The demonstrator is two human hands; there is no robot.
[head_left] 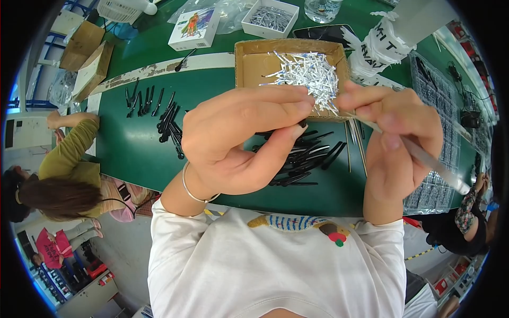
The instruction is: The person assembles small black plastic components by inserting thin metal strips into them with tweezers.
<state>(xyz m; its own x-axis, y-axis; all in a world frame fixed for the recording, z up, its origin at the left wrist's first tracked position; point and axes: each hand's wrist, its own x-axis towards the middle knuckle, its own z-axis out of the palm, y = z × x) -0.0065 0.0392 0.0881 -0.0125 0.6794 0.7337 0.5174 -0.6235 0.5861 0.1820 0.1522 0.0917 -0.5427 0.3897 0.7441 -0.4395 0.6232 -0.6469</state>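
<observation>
My left hand (241,138) is raised over the table, thumb and forefinger pinched on a small black piece (303,123) that the fingers mostly hide. Close by on the right, my right hand (400,124) grips a slim translucent stick-like tool (432,161), its thin end pointing toward the left fingertips. Beneath the hands lies a pile of long black clips (302,161). Several more black clips (168,124) are spread to the left. Just beyond the fingers stands an open cardboard box (254,66) with a heap of small white strips (310,77).
A white box of small metal pieces (270,18) and a printed white carton (193,29) stand at the back. Thin rods (356,140) lie near my right wrist. Clear compartment trays (437,111) fill the right side. A person in a green top (69,153) sits at left.
</observation>
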